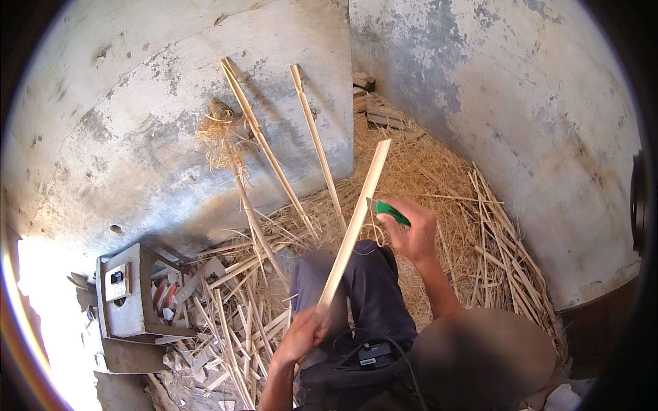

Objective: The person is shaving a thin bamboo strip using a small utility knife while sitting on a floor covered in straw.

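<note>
A pale split bamboo strip [355,225] slants up and away from my lap, over my knees. My left hand [305,333] is closed round its near end. In my right hand [414,229] is a green-handled utility knife [393,212], gripped with the fingers wrapped round it. The knife's blade end meets the strip's right edge, above the middle of its length. A thin curled shaving [380,236] hangs just below the knife, beside the strip.
Two long bamboo lengths [264,140] [317,137] lean on the worn wall, beside a stick [243,192] topped with shavings. A wooden stool [127,291] lies at left among scraps. Shavings [425,168] and bamboo sticks [504,253] cover the floor at right.
</note>
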{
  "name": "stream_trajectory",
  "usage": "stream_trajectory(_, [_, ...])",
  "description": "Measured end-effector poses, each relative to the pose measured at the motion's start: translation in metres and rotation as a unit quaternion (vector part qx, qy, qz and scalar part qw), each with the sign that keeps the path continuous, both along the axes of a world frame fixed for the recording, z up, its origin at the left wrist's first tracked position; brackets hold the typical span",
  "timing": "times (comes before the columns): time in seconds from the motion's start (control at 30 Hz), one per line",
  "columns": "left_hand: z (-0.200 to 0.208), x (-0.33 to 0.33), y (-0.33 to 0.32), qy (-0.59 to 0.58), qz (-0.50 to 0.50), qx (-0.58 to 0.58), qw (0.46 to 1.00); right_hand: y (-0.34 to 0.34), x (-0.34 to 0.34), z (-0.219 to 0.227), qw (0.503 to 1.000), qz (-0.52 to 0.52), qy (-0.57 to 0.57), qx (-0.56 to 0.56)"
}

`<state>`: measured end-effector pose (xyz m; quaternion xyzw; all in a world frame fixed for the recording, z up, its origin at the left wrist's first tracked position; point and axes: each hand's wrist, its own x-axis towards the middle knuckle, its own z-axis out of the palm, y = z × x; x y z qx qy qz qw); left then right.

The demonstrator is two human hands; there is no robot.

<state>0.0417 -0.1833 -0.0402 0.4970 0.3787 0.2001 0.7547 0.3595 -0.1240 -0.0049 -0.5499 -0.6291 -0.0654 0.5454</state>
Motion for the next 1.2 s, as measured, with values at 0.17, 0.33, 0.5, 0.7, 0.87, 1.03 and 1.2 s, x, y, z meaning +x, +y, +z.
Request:
stream_trajectory(0.17, [-0.003,-0.009,-0.006,0.028,0.007,-0.04,0.999,0.026,0.022,-0.013,0.998,-0.038,0.02,-0.04])
stream_trajectory(0.33, [-0.011,-0.032,-0.017,0.062,-0.015,-0.08,0.995,0.056,0.066,-0.018,0.982,-0.134,0.075,-0.113])
stream_trajectory(0.5, [-0.017,-0.041,-0.019,0.08,0.044,-0.072,0.993,0.051,0.106,-0.02,0.924,-0.164,0.118,-0.326])
stream_trajectory(0.7, [0.005,-0.011,0.003,0.065,0.09,0.029,0.993,0.006,0.045,-0.009,0.833,0.246,0.3,-0.394])
stream_trajectory(0.87, [0.008,0.022,0.018,0.09,0.028,0.184,0.978,-0.007,-0.013,0.013,0.814,0.285,0.387,-0.327])
stream_trajectory(1.03, [0.035,0.031,0.03,0.161,0.008,0.259,0.952,0.003,-0.006,0.011,0.834,0.235,0.421,-0.269])
stream_trajectory(1.2, [0.029,0.002,0.04,0.171,0.028,0.372,0.912,0.005,0.019,0.018,0.884,0.138,0.42,-0.155])
